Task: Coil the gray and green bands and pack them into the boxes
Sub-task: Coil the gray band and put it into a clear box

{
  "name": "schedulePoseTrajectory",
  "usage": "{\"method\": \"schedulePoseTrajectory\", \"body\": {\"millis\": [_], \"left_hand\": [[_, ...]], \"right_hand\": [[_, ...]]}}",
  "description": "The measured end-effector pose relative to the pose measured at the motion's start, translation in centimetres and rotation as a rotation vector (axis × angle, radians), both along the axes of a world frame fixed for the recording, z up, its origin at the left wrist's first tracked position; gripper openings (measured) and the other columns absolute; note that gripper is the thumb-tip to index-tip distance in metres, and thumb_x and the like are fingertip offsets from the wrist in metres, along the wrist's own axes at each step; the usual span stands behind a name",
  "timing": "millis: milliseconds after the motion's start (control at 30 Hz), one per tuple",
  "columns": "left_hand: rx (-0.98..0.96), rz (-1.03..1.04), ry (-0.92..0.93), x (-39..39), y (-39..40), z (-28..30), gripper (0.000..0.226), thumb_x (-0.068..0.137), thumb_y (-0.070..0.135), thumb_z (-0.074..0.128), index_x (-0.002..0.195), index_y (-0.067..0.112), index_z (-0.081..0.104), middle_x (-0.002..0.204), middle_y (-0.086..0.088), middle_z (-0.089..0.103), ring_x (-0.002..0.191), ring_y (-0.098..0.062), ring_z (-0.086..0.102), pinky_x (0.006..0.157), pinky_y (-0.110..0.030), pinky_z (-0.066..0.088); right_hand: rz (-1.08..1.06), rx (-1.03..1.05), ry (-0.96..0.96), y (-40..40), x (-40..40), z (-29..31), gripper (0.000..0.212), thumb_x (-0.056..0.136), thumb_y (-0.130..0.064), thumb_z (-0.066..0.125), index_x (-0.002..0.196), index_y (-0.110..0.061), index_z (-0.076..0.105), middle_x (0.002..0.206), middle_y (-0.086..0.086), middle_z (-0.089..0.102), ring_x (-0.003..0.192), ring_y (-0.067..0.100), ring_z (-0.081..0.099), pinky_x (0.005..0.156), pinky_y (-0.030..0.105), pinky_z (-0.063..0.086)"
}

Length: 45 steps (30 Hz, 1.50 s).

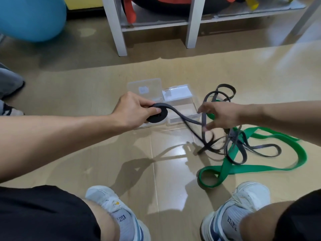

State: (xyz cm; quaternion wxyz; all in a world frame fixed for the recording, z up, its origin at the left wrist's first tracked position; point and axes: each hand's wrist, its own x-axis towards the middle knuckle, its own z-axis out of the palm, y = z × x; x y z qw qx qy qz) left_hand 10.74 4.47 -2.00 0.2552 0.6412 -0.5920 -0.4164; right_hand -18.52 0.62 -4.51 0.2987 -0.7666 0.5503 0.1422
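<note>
Person crouched over a tan tiled floor (107, 162), both arms out. Left hand (133, 110) gripped a partly wound coil (157, 115) of the gray band (243, 150), thumb pressed on its flat face, held just above the clear boxes (180, 108). A strand ran from the coil down toward the loose tangle on the floor at right. Right hand (220, 115) was blurred, fingers spread and loosely bent over that strand; could not tell whether it pinched the band or only reached for it. Judged early in the task: gray band coiled for only a short part, most of it lying in loops on the floor; green band (257, 167) unwound, sprawled under and around the gray loops; boxes appeared open with lids back and nothing packed inside, as far as could be seen. Left to do: finish gray coil, coil green, pack both. Writing: lettering on both socks (122, 219), not legible; pale labels on box lids, unreadable.
</note>
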Motion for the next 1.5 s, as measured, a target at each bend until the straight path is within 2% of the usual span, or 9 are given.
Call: {"method": "schedulePoseTrajectory", "body": {"millis": [167, 367, 533, 667, 867, 1000, 1100, 1300, 1500], "left_hand": [[0.055, -0.084, 0.038, -0.9, 0.7, 0.1, 0.014, 0.087, 0.016, 0.080, 0.098, 0.025, 0.083, 0.081, 0.004, 0.080, 0.088, -0.018, 0.077, 0.079, -0.032, 0.064], [0.101, -0.113, 0.132, -0.9, 1.1, 0.5, 0.016, 0.089, 0.013, 0.078, 0.102, 0.021, 0.082, 0.086, 0.000, 0.081, 0.088, -0.014, 0.077, 0.078, -0.028, 0.064], [0.148, -0.104, 0.147, -0.9, 1.1, -0.1, 0.015, 0.089, 0.011, 0.078, 0.102, 0.016, 0.082, 0.088, -0.003, 0.081, 0.091, -0.017, 0.078, 0.082, -0.032, 0.064], [0.158, -0.106, 0.132, -0.9, 1.1, -0.4, 0.013, 0.088, 0.012, 0.079, 0.096, 0.022, 0.083, 0.087, -0.002, 0.081, 0.095, -0.021, 0.076, 0.084, -0.036, 0.064], [0.207, -0.063, 0.250, -1.1, 1.3, -0.4, 0.014, 0.089, 0.009, 0.077, 0.102, 0.012, 0.081, 0.093, -0.008, 0.081, 0.095, -0.020, 0.077, 0.085, -0.040, 0.063], [0.244, -0.034, 0.373, -1.0, 1.1, -0.3, 0.014, 0.091, 0.003, 0.072, 0.105, -0.001, 0.074, 0.104, -0.020, 0.077, 0.099, -0.030, 0.076, 0.085, -0.043, 0.063], [0.284, -0.051, 0.400, -1.0, 1.1, -0.6, 0.011, 0.093, 0.002, 0.069, 0.104, 0.001, 0.067, 0.106, -0.020, 0.075, 0.101, -0.031, 0.074, 0.086, -0.045, 0.063], [0.229, -0.315, 0.049, -0.9, 1.0, -0.7, 0.014, 0.086, 0.020, 0.081, 0.095, 0.011, 0.073, 0.084, -0.005, 0.074, 0.079, -0.010, 0.069, 0.074, -0.034, 0.064], [0.287, -0.187, 0.236, -0.7, 0.9, -0.7, 0.011, 0.082, 0.001, 0.081, 0.084, 0.003, 0.070, 0.080, -0.010, 0.075, 0.076, -0.017, 0.071, 0.081, -0.027, 0.061]], "right_hand": [[-0.049, -0.134, -0.496, 2.5, 5.1, 1.3, 0.038, 0.081, -0.041, 0.083, 0.109, -0.029, 0.060, 0.119, -0.013, 0.066, 0.116, 0.006, 0.060, 0.102, 0.027, 0.048], [-0.268, -0.004, -0.776, 3.5, 6.5, 1.4, 0.025, 0.085, -0.011, 0.081, 0.100, -0.010, 0.061, 0.087, 0.005, 0.074, 0.075, 0.016, 0.068, 0.079, 0.031, 0.057], [-0.280, 0.096, -0.729, 3.0, 6.0, 1.8, 0.024, 0.084, -0.013, 0.081, 0.107, -0.017, 0.076, 0.093, -0.002, 0.080, 0.093, 0.013, 0.076, 0.091, 0.023, 0.057], [-0.242, 0.082, -0.650, 3.2, 5.6, 2.2, 0.026, 0.086, -0.020, 0.080, 0.111, -0.023, 0.079, 0.093, -0.011, 0.080, 0.093, 0.003, 0.074, 0.087, 0.010, 0.053], [-0.325, 0.117, -0.708, 3.1, 5.8, 2.2, 0.033, 0.081, -0.010, 0.084, 0.110, -0.014, 0.070, 0.091, 0.000, 0.080, 0.092, 0.012, 0.076, 0.095, 0.032, 0.057], [-0.442, 0.057, -0.807, 3.4, 6.1, 2.1, 0.026, 0.076, -0.010, 0.087, 0.087, -0.011, 0.064, 0.085, 0.018, 0.074, 0.079, 0.018, 0.069, 0.096, 0.046, 0.056], [-0.442, 0.052, -0.797, 3.7, 6.3, 2.2, 0.020, 0.076, -0.012, 0.088, 0.082, -0.011, 0.069, 0.079, 0.012, 0.069, 0.073, 0.013, 0.066, 0.087, 0.034, 0.058], [-0.196, -0.069, -0.640, 4.4, 7.4, 3.0, 0.012, 0.085, -0.017, 0.081, 0.087, -0.021, 0.070, 0.072, -0.009, 0.070, 0.064, 0.004, 0.060, 0.069, 0.025, 0.052], [-0.296, -0.028, -0.730, 4.2, 7.0, 2.8, 0.028, 0.077, -0.016, 0.089, 0.089, -0.017, 0.064, 0.083, 0.002, 0.078, 0.074, 0.015, 0.070, 0.078, 0.032, 0.056]]}}
